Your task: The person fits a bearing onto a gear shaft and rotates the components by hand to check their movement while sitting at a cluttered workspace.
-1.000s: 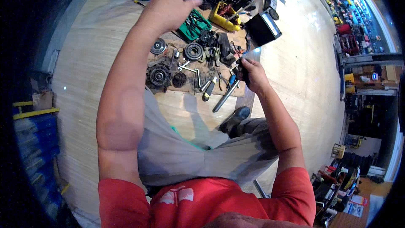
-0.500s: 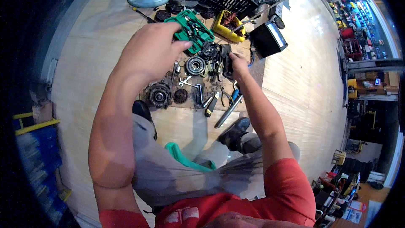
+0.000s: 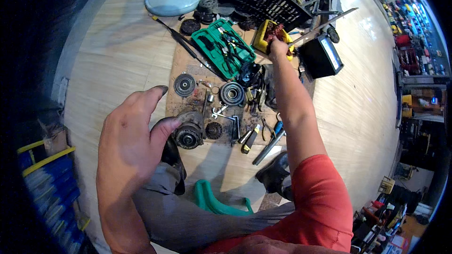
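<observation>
My left hand [image 3: 129, 136] hangs above the floor at the left, thumb and fingers apart, with nothing between them. Nearest to it are a dark round motor-like part [image 3: 189, 134] and a grooved pulley [image 3: 184, 84]. My right hand [image 3: 278, 48] reaches into a yellow tub [image 3: 260, 42] holding reddish, tangled pieces [image 3: 274, 31]; its fingertips are hidden among them. Left of the tub lies an open green tool case [image 3: 203, 42] with pliers in it. On the cardboard [image 3: 176, 108] are a bearing-like ring [image 3: 232, 93], a small toothed disc [image 3: 213, 130], hex keys [image 3: 237, 129] and a utility knife [image 3: 250, 139].
A black box [image 3: 320, 59] stands right of the tub, and a black crate [image 3: 263, 0] behind it. A pale round stand base [image 3: 172, 0] is at the back left. A metal tube [image 3: 269, 149] lies near my shoe [image 3: 275, 174]. A green stool [image 3: 212, 202] is below me.
My right hand has moved from the dark item by the tools to inside the yellow tub. My left hand has drawn back toward me and left, uncovering the green case and the pulley.
</observation>
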Tool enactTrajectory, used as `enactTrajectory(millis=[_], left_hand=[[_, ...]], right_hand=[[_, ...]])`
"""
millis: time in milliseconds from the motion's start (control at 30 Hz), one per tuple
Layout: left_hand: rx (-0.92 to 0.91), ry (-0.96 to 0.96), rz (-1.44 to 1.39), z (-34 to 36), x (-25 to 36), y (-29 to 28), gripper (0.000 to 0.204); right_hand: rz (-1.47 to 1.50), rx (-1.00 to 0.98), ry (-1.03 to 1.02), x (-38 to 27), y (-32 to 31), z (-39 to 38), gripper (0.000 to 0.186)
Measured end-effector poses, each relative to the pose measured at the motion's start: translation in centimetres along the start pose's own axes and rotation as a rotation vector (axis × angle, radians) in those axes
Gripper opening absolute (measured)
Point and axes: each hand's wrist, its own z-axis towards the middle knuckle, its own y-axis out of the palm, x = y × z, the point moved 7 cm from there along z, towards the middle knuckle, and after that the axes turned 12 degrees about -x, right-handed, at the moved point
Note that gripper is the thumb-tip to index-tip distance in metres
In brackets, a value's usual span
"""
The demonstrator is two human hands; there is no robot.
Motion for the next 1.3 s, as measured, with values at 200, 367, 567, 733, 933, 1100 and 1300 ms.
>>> enactTrajectory(millis=[200, 367, 567, 733, 933, 1100, 1300], left_hand=[[0.003, 0.065, 0.027, 0.8, 0.4, -0.1, 0.040], [-0.003, 0.039, 0.185, -0.7, -1.1, 0.4, 0.042], [-0.001, 0.117, 0.175, -1.7, -0.5, 1.4, 0.042], [-0.051, 0.131, 0.162, -1.7, 1.0, 2.7, 0.046], [-0.029, 0.101, 0.212, -2.3, 1.6, 2.5, 0.047], [-0.070, 0.060, 0.226, -2.2, 1.0, 3.0, 0.044], [-0.124, 0.012, 0.271, -2.0, 1.0, 2.6, 0.034]], right_hand=[[-0.210, -0.094, -0.108, 5.8, -2.2, -4.1, 0.030], [0.246, -0.178, 0.219, 17.2, -2.9, -22.6, 0.014], [0.222, 0.010, 0.471, 24.0, -8.5, -37.7, 0.015], [-0.250, -0.224, 0.296, 24.4, -8.0, -38.0, 0.021], [-0.597, -0.379, 0.221, 26.5, -6.3, -38.1, 0.025], [-0.410, -0.386, 0.360, 27.2, -3.5, -38.7, 0.024], [-0.231, -0.410, 0.515, 26.5, 0.0, -37.3, 0.030]])
